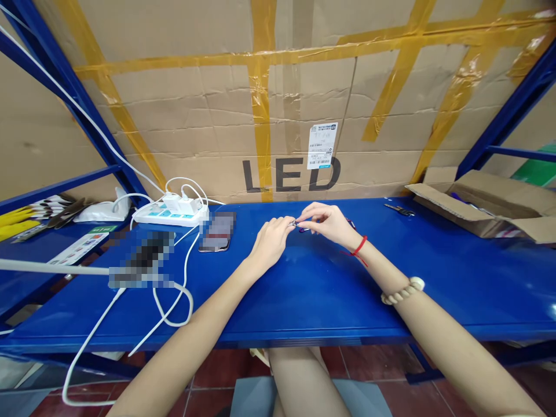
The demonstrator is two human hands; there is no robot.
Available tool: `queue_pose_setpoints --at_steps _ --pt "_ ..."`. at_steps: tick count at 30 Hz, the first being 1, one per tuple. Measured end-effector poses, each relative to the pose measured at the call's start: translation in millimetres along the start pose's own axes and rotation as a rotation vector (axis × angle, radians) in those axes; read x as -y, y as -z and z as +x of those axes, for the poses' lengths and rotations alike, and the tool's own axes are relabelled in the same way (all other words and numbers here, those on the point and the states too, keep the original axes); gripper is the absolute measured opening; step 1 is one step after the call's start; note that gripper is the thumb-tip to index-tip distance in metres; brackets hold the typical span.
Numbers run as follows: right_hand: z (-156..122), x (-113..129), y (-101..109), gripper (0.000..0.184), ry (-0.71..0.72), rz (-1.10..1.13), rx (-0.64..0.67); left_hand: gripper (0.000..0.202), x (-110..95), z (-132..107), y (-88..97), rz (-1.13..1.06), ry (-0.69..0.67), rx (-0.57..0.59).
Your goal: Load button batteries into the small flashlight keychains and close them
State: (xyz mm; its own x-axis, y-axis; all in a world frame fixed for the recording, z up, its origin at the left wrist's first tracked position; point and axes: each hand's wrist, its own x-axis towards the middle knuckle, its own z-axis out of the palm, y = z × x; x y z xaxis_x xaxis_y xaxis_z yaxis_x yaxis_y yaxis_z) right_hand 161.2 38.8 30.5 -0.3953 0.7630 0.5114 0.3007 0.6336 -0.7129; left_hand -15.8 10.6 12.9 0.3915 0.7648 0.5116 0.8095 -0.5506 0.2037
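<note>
Above the blue tabletop (330, 289), my left hand (271, 237) and my right hand (325, 222) meet with their fingers pinched together. Between the fingertips is a small shiny metal piece (293, 223), mostly covered, so its exact kind cannot be made out. Both hands grip it. Under and behind my right hand shows part of a small purple-blue item (303, 230), largely hidden by the fingers. A bunch of keys (400, 209) lies apart, to the right near the back of the table.
Left of my hands lie a phone (217, 231) and a white power strip (171, 213) with plugs and loose white cables. An open cardboard box (471, 202) sits at the right. Yellow gloves (19, 223) lie far left. A large taped carton (208, 127) stands behind the table.
</note>
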Motion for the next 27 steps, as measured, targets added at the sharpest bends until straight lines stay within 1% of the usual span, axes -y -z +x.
queue_pose_setpoints --at_steps 3,8,12,15,18,22,27 --pt "-0.4 -1.1 1.4 0.029 0.049 -0.030 0.026 0.027 -0.9 -0.2 0.6 0.007 0.000 0.041" --pt "-1.2 -1.8 3.6 0.025 0.101 -0.082 0.016 0.027 -2.2 -1.0 2.2 -0.001 -0.019 0.082" --pt "-1.4 -0.2 3.1 0.026 0.078 -0.096 0.036 0.026 -0.6 -2.7 3.2 -0.044 -0.079 0.110" --pt "-1.8 0.9 1.4 0.028 0.062 -0.082 0.031 0.026 2.1 -4.6 3.6 -0.086 -0.126 0.106" --pt "-2.3 0.1 -0.7 0.028 0.058 -0.047 0.034 0.026 4.0 -6.1 3.8 -0.096 -0.132 0.104" --pt "-2.6 -2.5 -3.1 0.032 0.030 -0.043 0.057 0.025 4.8 -7.2 2.9 -0.108 -0.145 0.132" --pt "-2.2 -3.5 -4.3 0.037 -0.022 0.007 0.044 0.021 3.8 -7.9 1.2 -0.187 -0.132 0.155"
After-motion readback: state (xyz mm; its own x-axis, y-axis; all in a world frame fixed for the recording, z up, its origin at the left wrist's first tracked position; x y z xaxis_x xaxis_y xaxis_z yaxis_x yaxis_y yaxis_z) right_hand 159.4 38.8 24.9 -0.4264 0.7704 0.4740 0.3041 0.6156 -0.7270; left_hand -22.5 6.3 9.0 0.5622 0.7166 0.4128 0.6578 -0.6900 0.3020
